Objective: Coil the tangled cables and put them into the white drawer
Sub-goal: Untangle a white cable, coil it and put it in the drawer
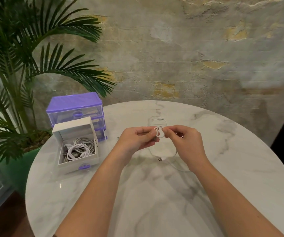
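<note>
While both hands work above the middle of the counter (240,159), the step in hand looks like the coiling of one more cable (163,155). The left hand (136,138) has its fingers curled and pinches a small loop of the white cable near its fingertips. The right hand (183,140) pinches the same cable just beside that loop, thumb against forefinger. Most of the cable is not yet wound: it hangs from the hands in a wide slack curve onto the counter, a plug lies below and between the hands, and another end lies just beyond them.

To the left, near the counter's edge, the drawer (77,165) stands pulled out and already holds several coiled cables (78,148). Behind it sits a purple organiser (74,104), with a palm (26,53) off the counter beyond.

By my judgement the task is well along, with this cable perhaps the last loose one. The next move calls for feeding the slack round into further loops of like size, keeping the left pinch firm so that the coil does not spring apart. Only then can the coil go left into the drawer.
</note>
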The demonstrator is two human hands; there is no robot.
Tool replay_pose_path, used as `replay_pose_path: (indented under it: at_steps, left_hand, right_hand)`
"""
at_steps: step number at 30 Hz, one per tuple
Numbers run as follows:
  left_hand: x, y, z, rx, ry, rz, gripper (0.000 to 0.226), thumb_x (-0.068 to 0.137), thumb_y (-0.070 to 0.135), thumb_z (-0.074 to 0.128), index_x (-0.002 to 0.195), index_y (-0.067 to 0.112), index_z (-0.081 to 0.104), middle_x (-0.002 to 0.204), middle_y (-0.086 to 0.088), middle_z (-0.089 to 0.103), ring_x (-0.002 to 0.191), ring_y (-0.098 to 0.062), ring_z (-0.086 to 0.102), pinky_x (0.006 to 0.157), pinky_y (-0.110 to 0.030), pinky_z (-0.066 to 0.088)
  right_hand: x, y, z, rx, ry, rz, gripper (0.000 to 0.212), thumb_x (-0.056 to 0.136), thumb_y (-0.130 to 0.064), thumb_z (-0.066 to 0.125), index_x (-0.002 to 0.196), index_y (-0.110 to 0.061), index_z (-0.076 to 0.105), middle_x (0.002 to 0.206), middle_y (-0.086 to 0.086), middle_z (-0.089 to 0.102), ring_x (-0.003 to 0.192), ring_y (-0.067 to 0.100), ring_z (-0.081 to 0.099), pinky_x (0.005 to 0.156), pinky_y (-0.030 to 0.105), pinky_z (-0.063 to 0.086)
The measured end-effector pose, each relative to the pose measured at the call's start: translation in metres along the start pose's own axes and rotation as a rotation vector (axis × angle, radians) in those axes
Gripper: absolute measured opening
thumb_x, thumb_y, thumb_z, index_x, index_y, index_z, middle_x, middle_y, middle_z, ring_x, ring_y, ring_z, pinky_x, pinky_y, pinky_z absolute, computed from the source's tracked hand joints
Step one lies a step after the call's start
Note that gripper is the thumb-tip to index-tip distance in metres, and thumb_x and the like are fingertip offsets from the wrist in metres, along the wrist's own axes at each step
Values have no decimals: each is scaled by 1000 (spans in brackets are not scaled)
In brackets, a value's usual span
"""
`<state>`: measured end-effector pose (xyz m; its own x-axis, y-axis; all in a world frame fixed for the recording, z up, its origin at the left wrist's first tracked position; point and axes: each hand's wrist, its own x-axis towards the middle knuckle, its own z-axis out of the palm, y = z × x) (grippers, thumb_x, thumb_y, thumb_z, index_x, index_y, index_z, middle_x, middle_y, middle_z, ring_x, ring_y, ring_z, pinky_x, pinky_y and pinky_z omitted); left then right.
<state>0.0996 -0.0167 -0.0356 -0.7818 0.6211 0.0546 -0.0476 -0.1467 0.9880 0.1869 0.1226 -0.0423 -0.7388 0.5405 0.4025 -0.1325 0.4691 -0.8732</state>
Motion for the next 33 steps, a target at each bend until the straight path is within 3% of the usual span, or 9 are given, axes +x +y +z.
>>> replay_pose_path:
  at_steps: [3, 8, 13, 16, 21, 23, 27, 33]
  left_hand:
    - [2, 1, -3, -104, 116, 39, 21, 87, 7, 67, 107, 4, 71, 95, -11, 73, 82, -15, 71, 74, -18, 56]
    - [7, 2, -10, -208, 246, 100, 16, 87, 5, 65, 103, 8, 70, 83, -5, 73, 76, -12, 70, 70, -17, 56]
    - [7, 3, -9, -251, 284, 105, 19, 86, 8, 69, 104, 6, 71, 82, -6, 74, 78, -14, 70, 72, -18, 57]
    - [6, 5, -7, -264, 252, 72, 19, 85, 10, 69, 103, 5, 71, 82, -6, 74, 77, -14, 71, 72, -19, 57]
    - [4, 6, -3, -226, 174, -7, 19, 85, 11, 70, 103, 6, 71, 83, -11, 72, 76, -16, 70, 77, -22, 58]
    - [2, 5, 0, -191, 142, -26, 20, 84, 12, 72, 103, 6, 72, 85, -13, 72, 78, -17, 70, 75, -21, 58]
    - [1, 3, 5, -167, 120, -27, 21, 83, 14, 73, 103, 6, 73, 90, -13, 73, 81, -17, 70, 74, -21, 58]
    - [-1, 0, 9, -110, 82, -3, 21, 86, 14, 69, 105, 7, 73, 98, -13, 74, 88, -19, 71, 80, -26, 58]
  right_hand:
    - [1, -1, 1, 178, -126, 102, 12, 92, -22, 66, 99, -23, 75, 76, -5, 71, 64, -3, 56, 63, 10, 44]
    - [1, 4, 0, 327, -441, 359, 19, 90, -17, 65, 107, -10, 72, 92, 2, 67, 71, 12, 57, 67, 23, 52]
    - [3, 3, -4, 559, -531, 458, 20, 87, -8, 66, 106, 0, 70, 90, 9, 67, 73, 19, 66, 73, 28, 58]
    - [4, 3, -7, 590, -504, 462, 20, 85, -2, 66, 104, 3, 69, 91, 12, 70, 74, 21, 69, 72, 27, 59]
    - [11, 8, -9, 602, -81, 338, 21, 86, -3, 68, 106, 1, 70, 89, 11, 71, 68, 20, 66, 69, 27, 59]
    - [13, 10, -11, 565, 1, 308, 18, 86, -8, 69, 103, -4, 72, 90, 8, 73, 68, 18, 64, 67, 25, 57]
    - [11, 10, -11, 538, -43, 320, 19, 89, -14, 67, 107, -9, 72, 95, 5, 75, 68, 13, 61, 68, 23, 52]
    - [8, 5, -4, 704, -287, 383, 23, 95, -16, 57, 116, -16, 67, 86, -7, 67, 66, 7, 54, 68, 23, 43]
